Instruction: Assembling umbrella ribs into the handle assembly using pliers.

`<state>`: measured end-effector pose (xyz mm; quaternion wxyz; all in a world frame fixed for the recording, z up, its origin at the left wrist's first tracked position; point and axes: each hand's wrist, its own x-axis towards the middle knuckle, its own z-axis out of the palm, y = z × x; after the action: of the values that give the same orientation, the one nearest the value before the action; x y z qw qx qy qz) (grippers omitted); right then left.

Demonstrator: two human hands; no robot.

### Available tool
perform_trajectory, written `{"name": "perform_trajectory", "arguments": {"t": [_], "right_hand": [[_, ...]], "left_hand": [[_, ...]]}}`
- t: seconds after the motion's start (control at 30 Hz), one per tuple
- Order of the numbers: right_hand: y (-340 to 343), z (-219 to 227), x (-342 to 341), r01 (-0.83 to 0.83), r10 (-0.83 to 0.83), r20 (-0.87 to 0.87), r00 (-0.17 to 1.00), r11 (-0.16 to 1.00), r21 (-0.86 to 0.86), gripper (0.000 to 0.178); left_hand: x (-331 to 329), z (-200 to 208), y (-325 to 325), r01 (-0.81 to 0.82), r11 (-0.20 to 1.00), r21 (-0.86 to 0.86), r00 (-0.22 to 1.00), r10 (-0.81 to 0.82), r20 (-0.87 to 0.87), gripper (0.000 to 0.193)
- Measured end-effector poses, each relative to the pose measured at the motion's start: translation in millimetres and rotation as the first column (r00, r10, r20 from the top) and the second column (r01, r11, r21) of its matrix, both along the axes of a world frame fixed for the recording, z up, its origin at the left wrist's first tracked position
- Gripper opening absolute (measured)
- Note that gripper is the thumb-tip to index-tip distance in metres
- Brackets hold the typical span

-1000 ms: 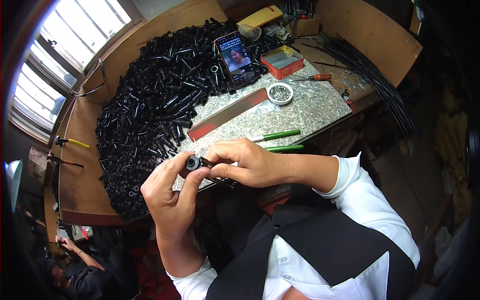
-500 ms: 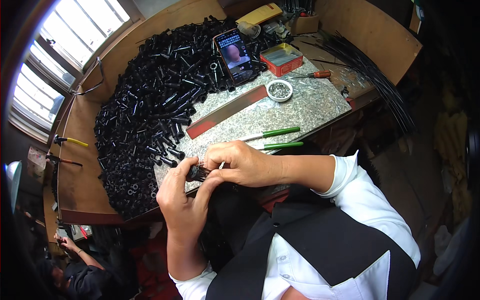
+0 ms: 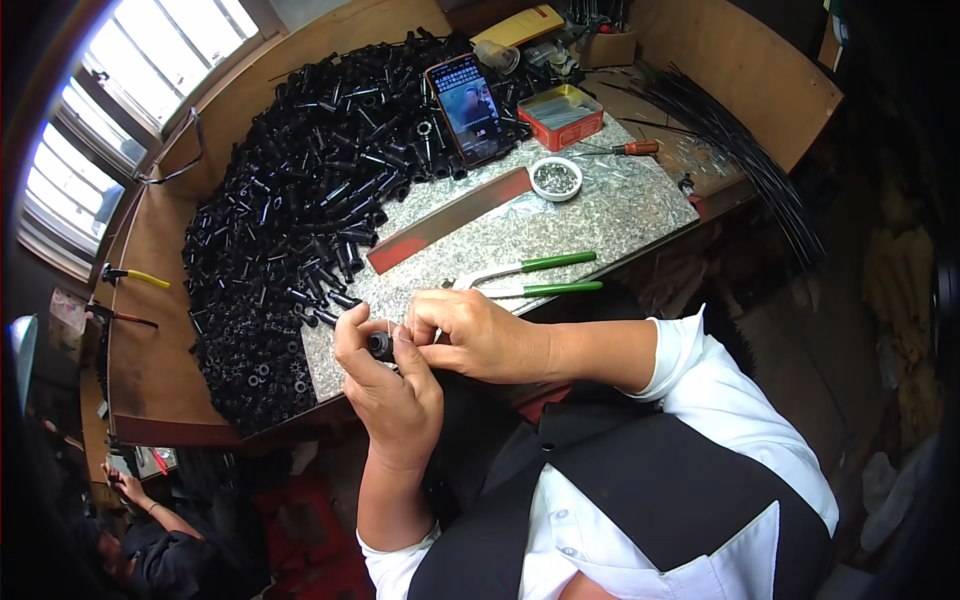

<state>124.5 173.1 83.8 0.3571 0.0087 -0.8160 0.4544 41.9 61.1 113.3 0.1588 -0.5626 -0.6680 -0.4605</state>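
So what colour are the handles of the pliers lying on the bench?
Green, on the pliers; clearest in the head view.

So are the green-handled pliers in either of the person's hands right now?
No, the green-handled pliers lie on the speckled work surface, beyond the left hand and right hand.

— What screens or packages can you see from here?

— I see a phone (image 3: 471,110) propped against the black heap, its tall screen lit with a picture. Just right of it sits a red tin (image 3: 563,116), rectangular and open. Behind, a flat yellow packet (image 3: 520,25) lies near the back wall.
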Motion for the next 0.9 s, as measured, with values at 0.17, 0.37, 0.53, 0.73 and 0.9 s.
{"name": "perform_trajectory", "arguments": {"t": [0.17, 0.37, 0.53, 0.73, 0.9], "right_hand": [[1.4, -1.2, 12.7, -0.018, 0.020, 0.060, 0.998, 1.000, -0.025, 0.024], [39.6, -25.8, 45.2, 0.189, -0.347, 0.198, 0.917, 0.814, 0.550, 0.026], [63.5, -37.2, 70.9, 0.152, -0.498, 0.384, 0.778, 0.742, 0.653, 0.028], [66.9, -42.9, 78.7, 0.104, -0.517, 0.413, 0.750, 0.708, 0.698, 0.029], [71.4, -42.1, 79.9, 0.047, -0.530, 0.399, 0.748, 0.642, 0.765, 0.028]], "left_hand": [[-4.2, -8.5, 3.0, 0.002, 0.998, 0.062, 0.998, -0.006, 0.065, 0.037], [-18.4, -13.1, 1.1, 0.098, 0.945, 0.311, 0.809, -0.258, 0.528, 0.030], [-36.5, -30.6, -1.0, 0.191, 0.949, 0.250, 0.610, -0.315, 0.727, 0.018], [-28.8, -33.1, 2.7, 0.247, 0.931, 0.268, 0.623, -0.364, 0.693, 0.010], [-28.9, -40.6, 6.3, 0.278, 0.908, 0.313, 0.667, -0.417, 0.617, 0.010]]}}
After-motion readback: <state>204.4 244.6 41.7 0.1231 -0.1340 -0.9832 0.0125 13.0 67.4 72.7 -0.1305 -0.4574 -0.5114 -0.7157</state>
